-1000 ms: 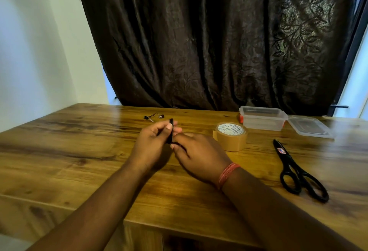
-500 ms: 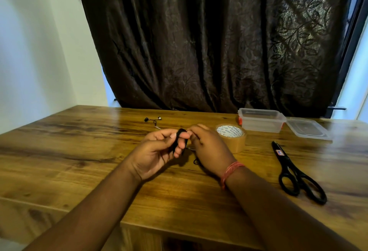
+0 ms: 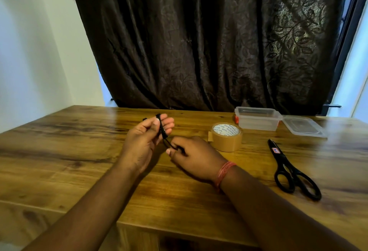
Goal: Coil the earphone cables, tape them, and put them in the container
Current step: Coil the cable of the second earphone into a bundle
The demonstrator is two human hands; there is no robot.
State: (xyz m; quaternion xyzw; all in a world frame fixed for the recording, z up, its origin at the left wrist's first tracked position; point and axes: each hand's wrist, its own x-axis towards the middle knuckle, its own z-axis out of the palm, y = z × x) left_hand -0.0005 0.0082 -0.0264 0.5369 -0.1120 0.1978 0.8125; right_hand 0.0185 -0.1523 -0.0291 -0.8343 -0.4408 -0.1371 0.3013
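Observation:
A black earphone cable (image 3: 162, 129) is wound round the fingers of my left hand (image 3: 146, 141), whose thumb presses the coil against them above the middle of the wooden table (image 3: 59, 151). My right hand (image 3: 194, 156) is just below and to the right, pinching the loose end of the cable, which runs taut from the coil. A black earbud (image 3: 144, 119) peeks out behind my left hand. The roll of brown tape (image 3: 226, 137) stands to the right of my hands. Further back sits the clear open container (image 3: 257, 118), its lid (image 3: 303, 127) beside it.
Black scissors (image 3: 288, 169) lie shut on the right side of the table. A dark curtain (image 3: 209, 41) hangs behind the table's far edge. The near edge of the table runs under my forearms.
My left hand has risen and turned, the coil standing upright on its fingers. My right hand has dropped lower and to the right, drawing the cable end out.

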